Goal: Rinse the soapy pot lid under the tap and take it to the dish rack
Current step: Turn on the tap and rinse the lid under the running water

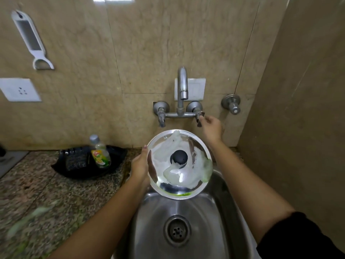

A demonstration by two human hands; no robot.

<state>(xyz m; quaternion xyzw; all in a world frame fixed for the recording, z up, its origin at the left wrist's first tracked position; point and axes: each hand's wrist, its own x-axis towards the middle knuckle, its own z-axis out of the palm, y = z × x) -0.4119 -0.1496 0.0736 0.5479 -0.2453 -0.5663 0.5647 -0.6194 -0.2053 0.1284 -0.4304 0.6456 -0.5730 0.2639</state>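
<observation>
A round steel pot lid [194, 186] with a black knob and white soap foam hangs tilted over the steel sink [222, 206]. My left hand [140, 165] grips its left rim. Up at the wall, my right hand [211, 127] has its fingers closed on the right tap handle [198, 119]. The tap spout [183, 85] stands above the lid, and no water is seen coming from it. No dish rack is in view.
A black tray [117, 157] on the granite counter [37, 193] to the left holds a dish soap bottle [99, 153] and a dark scrubber. A second tap handle [161, 116] is left of the spout, another valve [231, 103] to the right. A side wall stands close on the right.
</observation>
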